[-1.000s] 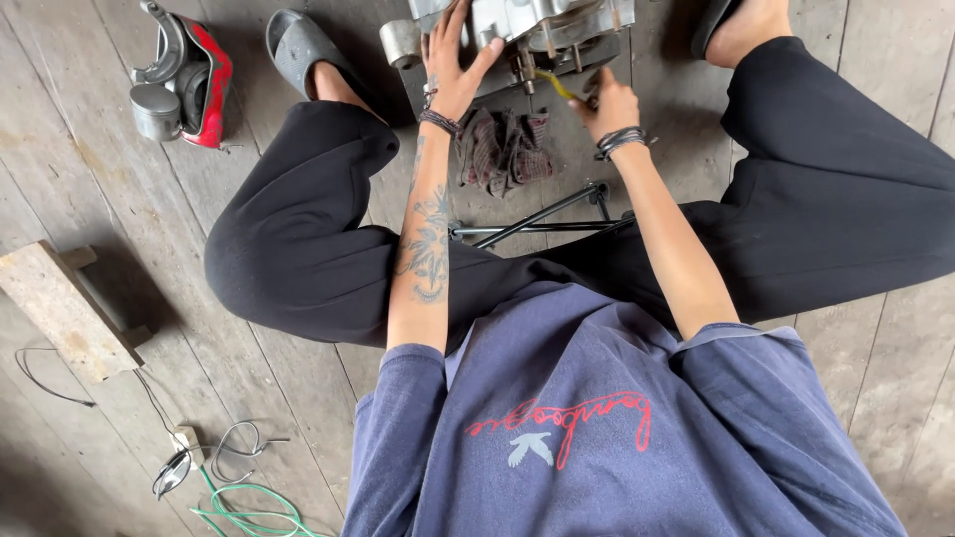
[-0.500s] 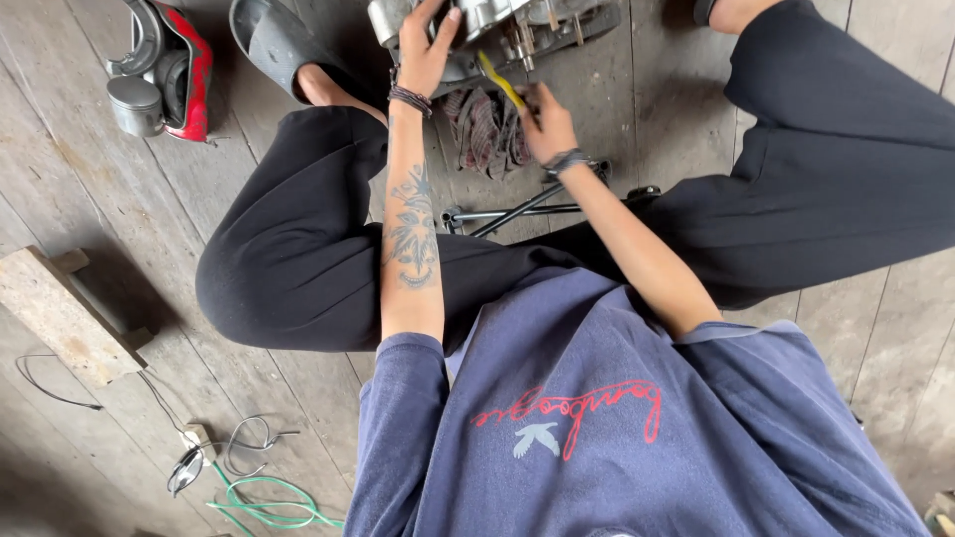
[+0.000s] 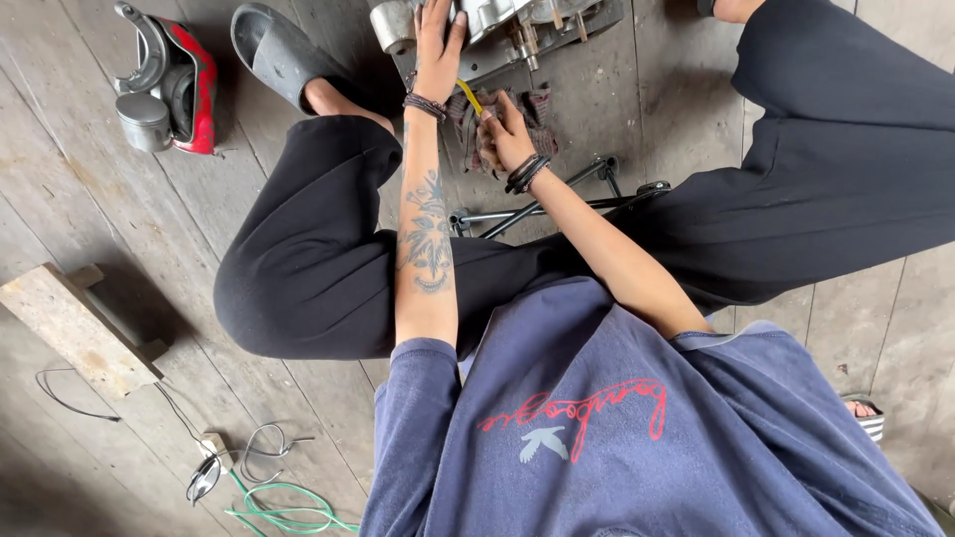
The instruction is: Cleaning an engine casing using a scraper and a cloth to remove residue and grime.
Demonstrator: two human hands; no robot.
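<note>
We press our left hand (image 3: 439, 45) flat on the metal engine casing (image 3: 487, 30) at twelve o'clock to steady it, while our right hand (image 3: 505, 131) grips the yellow-handled tool (image 3: 471, 97) against it.

Right hand (image 3: 505, 129) with the yellow tool (image 3: 470, 96) now sits lower than 0.5 s ago, over the dark rag (image 3: 537, 124), away from the engine (image 3: 497, 25). Left hand (image 3: 438, 45) lies flatter on the casing. View shifts slightly right.
</note>
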